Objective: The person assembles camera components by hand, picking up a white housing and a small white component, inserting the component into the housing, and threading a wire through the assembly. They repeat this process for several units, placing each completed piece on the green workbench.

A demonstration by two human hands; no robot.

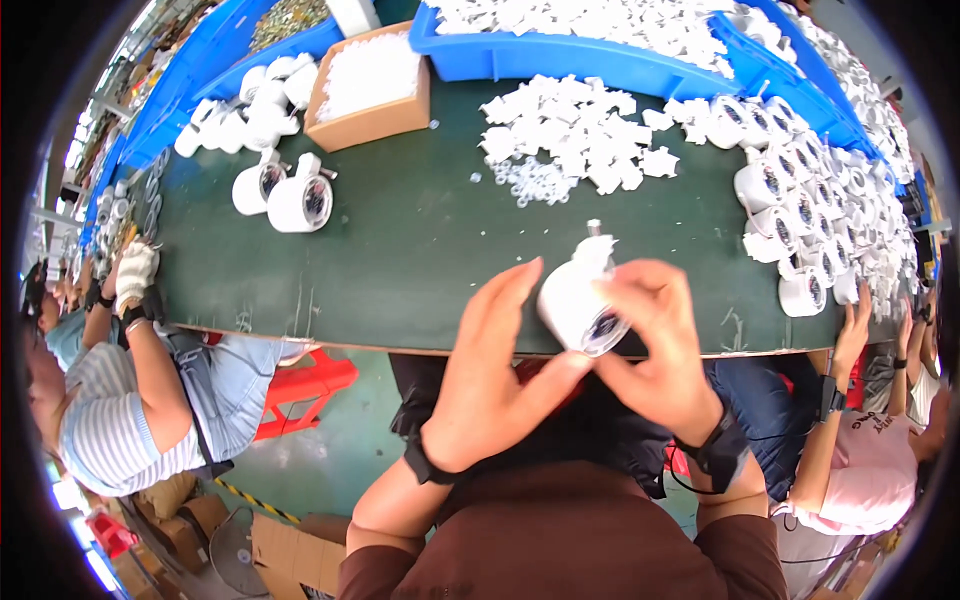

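A white cylindrical housing (572, 305) is held up over the near edge of the table, in front of my body. Its dark, patterned round face is turned down toward the right, and a white bracket with a short metal stem (595, 245) sticks up from its top. My right hand (655, 335) grips the housing from the right with thumb and fingers. On the other side, my left hand (500, 365) has its fingers stretched out and apart. Its thumb tip reaches the housing's lower edge; whether it presses there I cannot tell.
Loose white brackets (570, 130) and small translucent rings (535, 182) lie on the green table (400, 270). Two similar housings (300, 203) stand left, many more (800, 220) right. Behind are a cardboard box (375, 125) and blue bins (570, 70). Co-workers sit on both sides.
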